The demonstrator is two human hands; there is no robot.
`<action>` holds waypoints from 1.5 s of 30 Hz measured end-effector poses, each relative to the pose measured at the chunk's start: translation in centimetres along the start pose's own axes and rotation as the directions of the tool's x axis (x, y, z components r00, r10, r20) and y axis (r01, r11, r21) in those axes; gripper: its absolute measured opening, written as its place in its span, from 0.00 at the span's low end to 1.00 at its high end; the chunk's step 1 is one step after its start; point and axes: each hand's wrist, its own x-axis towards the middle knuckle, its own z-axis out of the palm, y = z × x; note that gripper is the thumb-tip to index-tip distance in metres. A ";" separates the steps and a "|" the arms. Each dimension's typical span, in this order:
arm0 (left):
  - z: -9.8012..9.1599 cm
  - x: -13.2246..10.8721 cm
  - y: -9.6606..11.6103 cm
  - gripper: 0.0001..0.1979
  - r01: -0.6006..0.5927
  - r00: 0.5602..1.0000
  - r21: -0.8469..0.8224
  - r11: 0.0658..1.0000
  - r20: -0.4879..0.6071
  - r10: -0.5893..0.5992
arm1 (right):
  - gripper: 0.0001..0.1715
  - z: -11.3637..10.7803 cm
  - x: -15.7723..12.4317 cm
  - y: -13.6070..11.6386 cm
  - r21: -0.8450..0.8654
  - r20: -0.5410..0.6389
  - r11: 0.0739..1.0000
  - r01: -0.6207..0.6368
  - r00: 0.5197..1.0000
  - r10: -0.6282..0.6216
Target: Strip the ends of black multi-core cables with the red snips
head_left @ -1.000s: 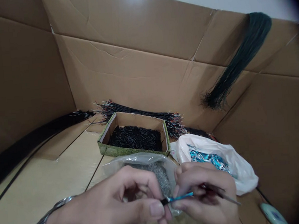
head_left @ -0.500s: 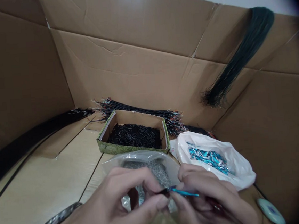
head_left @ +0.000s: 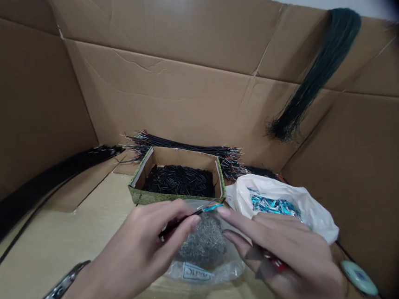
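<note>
My left hand (head_left: 141, 247) is closed, pinching a thin black cable (head_left: 171, 225) between thumb and fingers. A shiny blue foil strip (head_left: 213, 207) lies along the cable's end, sticking out to the right. My right hand (head_left: 289, 258) has its index finger at the strip's tip. Its other fingers curl round a red thing (head_left: 278, 263), mostly hidden in the palm. Beneath both hands lies a clear plastic bag (head_left: 231, 273) of small silvery metal bits (head_left: 204, 242). Behind it stands a green-edged box (head_left: 175, 196) full of short black tubes (head_left: 181, 181).
A white plastic bag (head_left: 326, 217) of blue foil pieces (head_left: 274, 203) is at right, near a pale green oval object (head_left: 359, 277). Bundled black cables (head_left: 185, 143) lie behind the box, more cables (head_left: 48, 181) at left. Dark green strands (head_left: 325, 68) hang over the cardboard wall (head_left: 180, 86).
Both hands have moved up and apart, uncovering the clear bag. The right fingers have let go of the strip except for the index finger near its tip; the left hand keeps the cable.
</note>
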 end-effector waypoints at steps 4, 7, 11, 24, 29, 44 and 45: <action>0.5 -0.3 -0.2 0.08 0.014 0.994 0.021 1.000 0.107 -0.016 | 0.21 -0.2 -0.3 -0.1 -0.132 0.078 0.991 -0.008 0.997 0.018; 1.0 -0.5 -0.3 0.07 0.007 0.991 0.066 0.998 0.134 -0.016 | 0.17 0.3 -0.4 0.1 -0.069 0.140 0.996 -0.055 0.988 0.064; 1.3 -0.5 -0.6 0.08 -0.052 0.987 0.106 0.993 0.156 0.035 | 0.17 0.5 -0.3 0.7 0.062 0.219 0.985 -0.160 0.965 0.142; 3.0 -0.3 -1.5 0.10 -0.328 0.940 0.250 0.911 0.186 0.287 | 0.11 1.6 0.1 3.2 0.464 0.662 0.305 -0.832 0.554 0.505; 1.9 -0.4 -1.2 0.08 -0.351 0.936 0.222 0.910 0.100 0.337 | 0.12 2.5 -2.6 3.2 0.573 0.556 0.124 -0.810 0.496 0.667; 0.1 3.2 -0.7 0.15 0.090 0.992 -0.126 0.988 0.095 -0.078 | 0.15 -2.4 -7.8 15.3 0.307 -0.039 0.332 -0.892 0.336 0.941; -0.2 3.5 -0.5 0.15 0.086 0.993 -0.142 0.986 0.089 -0.074 | 0.15 -2.0 -7.7 14.0 0.334 -0.035 0.335 -0.881 0.344 0.938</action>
